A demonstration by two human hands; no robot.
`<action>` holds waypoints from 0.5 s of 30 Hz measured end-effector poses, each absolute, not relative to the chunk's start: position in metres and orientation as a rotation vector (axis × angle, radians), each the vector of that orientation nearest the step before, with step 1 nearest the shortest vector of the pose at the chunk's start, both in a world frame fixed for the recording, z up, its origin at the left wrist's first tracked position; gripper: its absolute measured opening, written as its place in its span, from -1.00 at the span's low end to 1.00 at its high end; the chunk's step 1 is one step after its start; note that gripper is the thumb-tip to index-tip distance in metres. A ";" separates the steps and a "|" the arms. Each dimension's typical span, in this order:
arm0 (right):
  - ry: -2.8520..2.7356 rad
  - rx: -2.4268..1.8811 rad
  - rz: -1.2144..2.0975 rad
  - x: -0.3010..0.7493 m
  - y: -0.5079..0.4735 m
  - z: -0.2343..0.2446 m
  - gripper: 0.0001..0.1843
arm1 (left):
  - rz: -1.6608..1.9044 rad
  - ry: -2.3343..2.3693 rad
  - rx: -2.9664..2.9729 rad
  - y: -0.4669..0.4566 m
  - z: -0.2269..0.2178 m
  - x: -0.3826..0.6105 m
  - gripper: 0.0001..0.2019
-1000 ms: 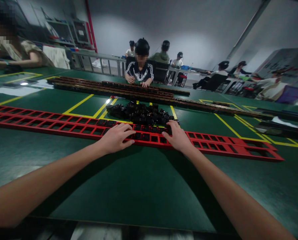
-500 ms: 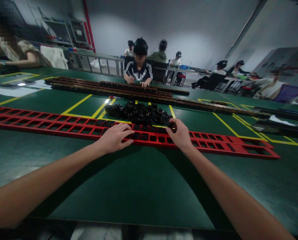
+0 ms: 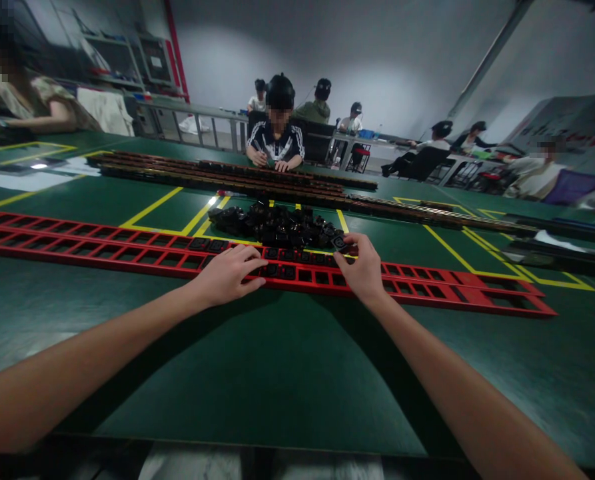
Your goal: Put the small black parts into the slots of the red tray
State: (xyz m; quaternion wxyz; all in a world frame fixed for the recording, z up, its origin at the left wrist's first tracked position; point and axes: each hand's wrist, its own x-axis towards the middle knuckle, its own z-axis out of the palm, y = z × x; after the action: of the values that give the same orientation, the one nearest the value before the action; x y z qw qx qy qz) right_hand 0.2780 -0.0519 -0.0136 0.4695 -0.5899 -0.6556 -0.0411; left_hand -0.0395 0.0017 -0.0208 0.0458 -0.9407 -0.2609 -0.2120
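Observation:
A long red frame (image 3: 417,289) with two rows of rectangular slots lies across the green table. Several black power sockets (image 3: 273,270) sit in slots near its middle. My left hand (image 3: 230,275) rests on the frame with thumb and fingers apart, nothing seen between them. Between thumb and fingers, my right hand (image 3: 363,270) grips a single black socket (image 3: 339,245) over the frame's far edge. Behind the frame lies a heap of loose black sockets (image 3: 282,225), close to my right fingertips.
Long dark rails (image 3: 217,177) lie across the table beyond the heap. Yellow tape lines (image 3: 152,208) mark the green tabletop (image 3: 257,373). White papers (image 3: 24,181) lie at the left. Across the table sits a person (image 3: 276,143), and other people work farther back.
My right hand has lifted and turned the socket slightly, so its face shows more. My left hand stays in place. The person opposite has moved their hands a little.

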 end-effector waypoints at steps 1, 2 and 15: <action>-1.610 -1.446 -0.102 0.278 -0.052 -0.013 -0.73 | -0.646 -0.796 -2.873 0.002 -0.021 -0.039 -0.62; -1.616 -1.444 -0.105 0.278 -0.053 -0.013 -0.74 | -0.647 -0.797 -2.875 0.002 -0.020 -0.039 -0.62; -1.623 -1.495 -0.113 0.277 -0.054 -0.011 -0.72 | -0.651 -0.793 -2.881 0.001 -0.019 -0.039 -0.62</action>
State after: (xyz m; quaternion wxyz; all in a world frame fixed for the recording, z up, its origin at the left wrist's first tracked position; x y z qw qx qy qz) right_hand 0.2766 -0.0538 -0.0114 0.4493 -0.6044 -0.6564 -0.0456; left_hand -0.0391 0.0006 -0.0189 0.0415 -0.9412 -0.2591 -0.2127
